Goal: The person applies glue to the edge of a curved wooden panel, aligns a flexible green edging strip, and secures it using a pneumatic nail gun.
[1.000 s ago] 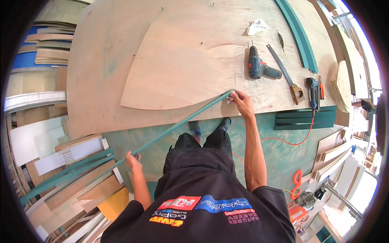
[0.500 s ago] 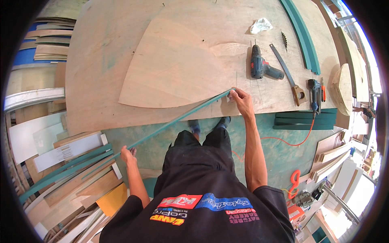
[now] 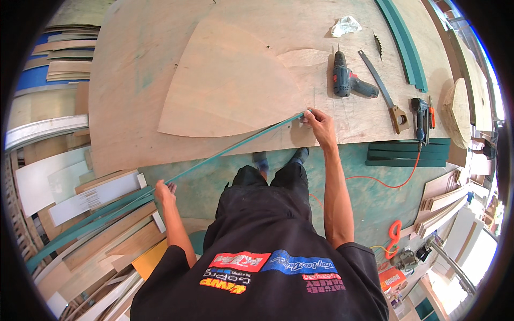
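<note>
The right hand pinches one end of a long, thin green strip beside a pale, fan-shaped wooden sheet on the light wooden tabletop. The left hand pinches it farther along, beyond the near edge.

Count: you show one left hand, one right hand, both on one thin green strip. Your tally at one worktable: one curved plywood panel, one drill, one handsaw, one nail gun, one red-handled tool, one dark spiral bit, one crumpled white wad. Stacked green boards: several, too overlapped to count.
</note>
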The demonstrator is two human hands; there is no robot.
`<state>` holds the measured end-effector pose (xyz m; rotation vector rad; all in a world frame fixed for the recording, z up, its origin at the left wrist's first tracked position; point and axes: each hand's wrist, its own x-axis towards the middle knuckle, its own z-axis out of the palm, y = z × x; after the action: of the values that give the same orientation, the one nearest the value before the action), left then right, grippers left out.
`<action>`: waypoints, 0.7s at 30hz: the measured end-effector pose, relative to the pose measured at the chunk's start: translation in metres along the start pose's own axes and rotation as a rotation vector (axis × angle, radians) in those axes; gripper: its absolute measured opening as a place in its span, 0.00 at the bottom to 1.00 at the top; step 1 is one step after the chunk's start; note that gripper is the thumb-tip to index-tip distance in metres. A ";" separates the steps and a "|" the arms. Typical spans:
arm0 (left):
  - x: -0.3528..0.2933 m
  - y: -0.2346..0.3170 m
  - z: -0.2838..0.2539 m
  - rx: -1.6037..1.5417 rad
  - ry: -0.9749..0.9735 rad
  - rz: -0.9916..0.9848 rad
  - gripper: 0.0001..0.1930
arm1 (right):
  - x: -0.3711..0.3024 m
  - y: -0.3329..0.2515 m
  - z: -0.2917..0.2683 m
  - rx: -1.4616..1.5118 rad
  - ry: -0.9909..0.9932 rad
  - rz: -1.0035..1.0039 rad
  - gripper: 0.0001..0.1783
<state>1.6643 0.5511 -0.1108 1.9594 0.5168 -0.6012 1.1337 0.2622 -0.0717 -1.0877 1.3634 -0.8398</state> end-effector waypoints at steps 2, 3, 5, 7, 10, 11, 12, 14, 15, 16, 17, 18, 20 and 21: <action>0.003 0.000 0.001 0.001 0.005 0.001 0.22 | -0.001 -0.001 0.001 0.029 -0.010 0.016 0.18; 0.004 0.000 0.002 0.001 0.006 0.000 0.22 | -0.001 -0.001 0.001 0.042 -0.017 0.015 0.18; 0.008 0.003 0.004 -0.001 0.003 0.012 0.23 | -0.002 0.000 0.002 0.077 -0.020 0.019 0.18; 0.013 0.003 0.007 -0.005 -0.005 0.020 0.23 | -0.004 0.000 0.004 0.121 -0.009 0.027 0.19; 0.018 0.003 0.011 -0.009 -0.013 0.019 0.24 | -0.006 0.004 0.007 0.169 0.044 0.022 0.19; 0.022 0.002 0.011 -0.014 -0.007 0.013 0.24 | -0.006 0.003 0.010 0.166 0.050 0.018 0.19; 0.025 0.001 0.009 -0.018 -0.001 0.008 0.24 | -0.006 0.002 0.013 0.164 0.057 0.013 0.18; 0.017 -0.002 0.011 -0.007 -0.004 0.035 0.30 | -0.006 0.003 0.011 0.157 0.061 0.014 0.18; 0.010 -0.002 0.013 0.000 -0.006 0.053 0.33 | -0.005 0.005 0.009 0.156 0.052 0.018 0.18; 0.005 -0.001 0.013 0.042 0.027 0.083 0.36 | -0.004 0.006 0.007 0.156 0.043 0.023 0.19; 0.001 -0.001 0.011 0.082 0.062 0.115 0.39 | -0.004 0.008 0.008 0.177 0.050 0.016 0.18; -0.003 -0.001 0.010 0.121 0.095 0.146 0.42 | -0.004 0.010 0.011 0.195 0.058 0.010 0.18; -0.014 0.003 0.004 0.392 0.291 0.207 0.45 | -0.003 0.010 0.015 0.229 0.078 0.005 0.18; -0.023 0.010 0.006 0.532 0.388 0.242 0.46 | -0.005 0.008 0.017 0.245 0.094 0.010 0.18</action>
<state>1.6507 0.5387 -0.0920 2.6229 0.3643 -0.2095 1.1490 0.2716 -0.0797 -0.8595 1.3026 -1.0318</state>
